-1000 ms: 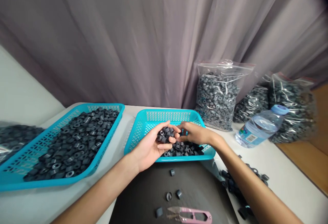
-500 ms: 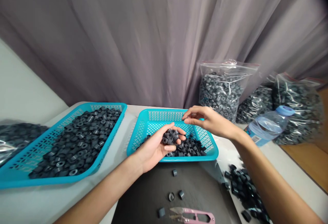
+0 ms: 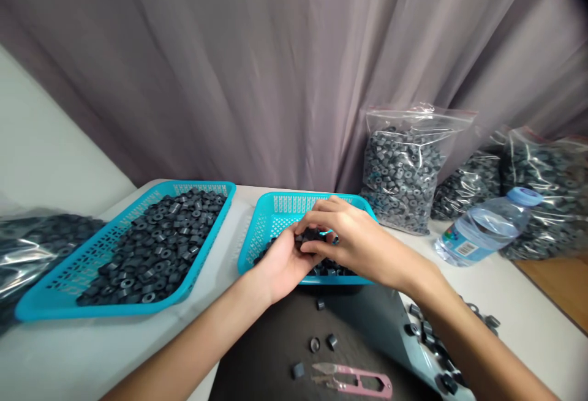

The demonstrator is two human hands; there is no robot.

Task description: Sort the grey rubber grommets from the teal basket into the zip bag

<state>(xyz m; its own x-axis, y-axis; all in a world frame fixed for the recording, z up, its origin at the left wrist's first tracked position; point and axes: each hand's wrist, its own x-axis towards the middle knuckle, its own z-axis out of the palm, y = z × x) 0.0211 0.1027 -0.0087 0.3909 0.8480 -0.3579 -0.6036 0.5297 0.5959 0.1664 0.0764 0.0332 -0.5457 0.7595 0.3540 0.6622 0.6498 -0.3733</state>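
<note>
Work appears part-done: left hand (image 3: 285,266) cups dark rings (image 3: 302,237), right hand (image 3: 353,237) curls over them, grip indeterminable, more lying in the twelve-o'clock basket (image 3: 250,232).

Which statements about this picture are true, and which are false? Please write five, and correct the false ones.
1. The left hand holds some dark rings, and the right hand is close to them. True.
2. The pink scissors are in the right hand. False: they lie on the dark surface.
3. The left basket contains many dark rings. True.
4. The bottle has a red cap. False: the cap is blue.
5. In the picture, the bottle is to the right of the middle basket. True.
</note>
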